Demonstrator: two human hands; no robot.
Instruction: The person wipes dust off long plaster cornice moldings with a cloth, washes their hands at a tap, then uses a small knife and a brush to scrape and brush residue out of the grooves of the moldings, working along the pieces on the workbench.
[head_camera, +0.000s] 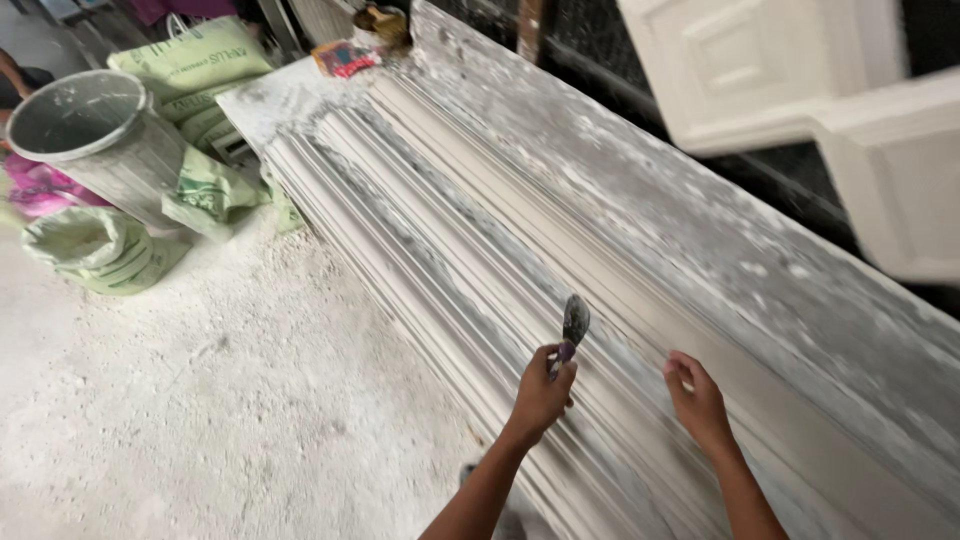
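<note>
A long white plaster moulding with parallel ridges lies along a dusty workbench. My left hand grips a small scraper by its purple handle, blade pointing up over the ridges. My right hand is a little to the right, fingers curled, resting on the moulding's smooth band. I cannot make out anything pinched in its fingers.
A grey dusty bucket stands at the left among green sacks and an opened sack. Powder covers the floor. White panelled pieces lean at the upper right. Small containers sit at the bench's far end.
</note>
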